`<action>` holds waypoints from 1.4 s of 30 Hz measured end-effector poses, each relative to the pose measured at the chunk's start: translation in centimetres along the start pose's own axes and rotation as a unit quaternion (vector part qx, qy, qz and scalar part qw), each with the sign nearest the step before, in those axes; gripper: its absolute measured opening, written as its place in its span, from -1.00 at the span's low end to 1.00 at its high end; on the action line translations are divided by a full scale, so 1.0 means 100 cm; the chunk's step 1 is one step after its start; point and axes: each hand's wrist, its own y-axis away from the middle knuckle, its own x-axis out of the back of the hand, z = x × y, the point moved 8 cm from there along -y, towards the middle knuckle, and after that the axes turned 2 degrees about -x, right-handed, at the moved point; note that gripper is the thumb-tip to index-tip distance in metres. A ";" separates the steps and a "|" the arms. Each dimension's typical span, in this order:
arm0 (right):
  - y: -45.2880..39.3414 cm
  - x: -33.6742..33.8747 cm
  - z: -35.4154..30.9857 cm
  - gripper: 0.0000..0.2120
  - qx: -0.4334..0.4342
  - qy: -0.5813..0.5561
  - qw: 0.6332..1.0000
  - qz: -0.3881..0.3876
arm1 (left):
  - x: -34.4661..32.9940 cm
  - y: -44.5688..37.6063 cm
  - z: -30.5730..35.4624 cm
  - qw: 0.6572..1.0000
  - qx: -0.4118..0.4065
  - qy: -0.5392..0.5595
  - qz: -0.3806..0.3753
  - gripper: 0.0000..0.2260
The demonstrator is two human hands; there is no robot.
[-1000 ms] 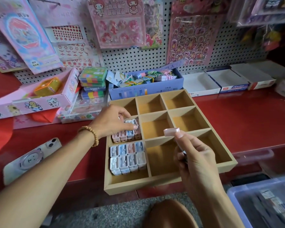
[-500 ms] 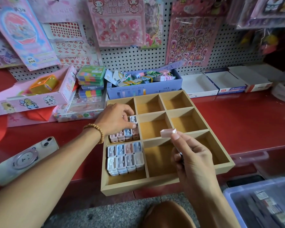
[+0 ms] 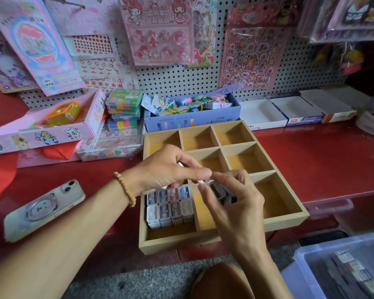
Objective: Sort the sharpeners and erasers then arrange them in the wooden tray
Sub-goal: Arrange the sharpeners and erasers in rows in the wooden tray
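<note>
Over the wooden tray's (image 3: 285, 221) near-left compartment: 8 sharpeners (image 3: 170, 207) arranged; both hands (image 3: 166, 167) (image 3: 233, 197) pinching 1 more (image 3: 203, 180); 6 compartments bare, no erasers placed.

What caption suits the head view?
Both hands, left hand and right hand, meet over a compartmented wooden tray holding pastel plastic sharpeners.

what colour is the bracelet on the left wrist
Light tan wooden beads, on the bracelet; the head view shows it clearly.

We face a white pegboard wall (image 3: 173, 83) hung with pink sticker sheets (image 3: 255, 57) above a glossy red counter (image 3: 322, 160); speckled grey floor (image 3: 156, 281) below (light soft, even).
</note>
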 end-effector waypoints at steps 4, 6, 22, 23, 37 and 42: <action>-0.001 -0.003 -0.004 -0.77 -0.006 0.005 1.000 -0.001 | 0.002 0.005 -0.003 1.000 0.006 0.018 0.003 -0.70; -0.001 -0.005 -0.003 -0.74 -0.030 -0.007 0.999 -0.014 | 0.005 0.008 -0.002 1.000 0.002 0.023 0.014 -0.70; 0.009 -0.013 0.045 -0.79 -0.424 -0.368 0.827 -0.012 | 0.072 -0.019 -0.029 0.896 0.036 -0.373 0.239 -0.70; 0.009 -0.014 0.047 -0.77 -0.435 -0.381 0.816 -0.008 | 0.071 -0.022 -0.029 0.896 0.034 -0.376 0.235 -0.70; 0.007 -0.034 0.047 -0.67 -0.444 -0.487 0.751 -0.029 | 0.044 -0.003 0.000 0.952 -0.079 -0.218 0.201 -0.63; 0.008 -0.037 0.042 -0.74 -0.435 -0.494 0.752 -0.035 | -0.014 0.014 0.028 0.961 -0.148 -0.197 0.122 -0.62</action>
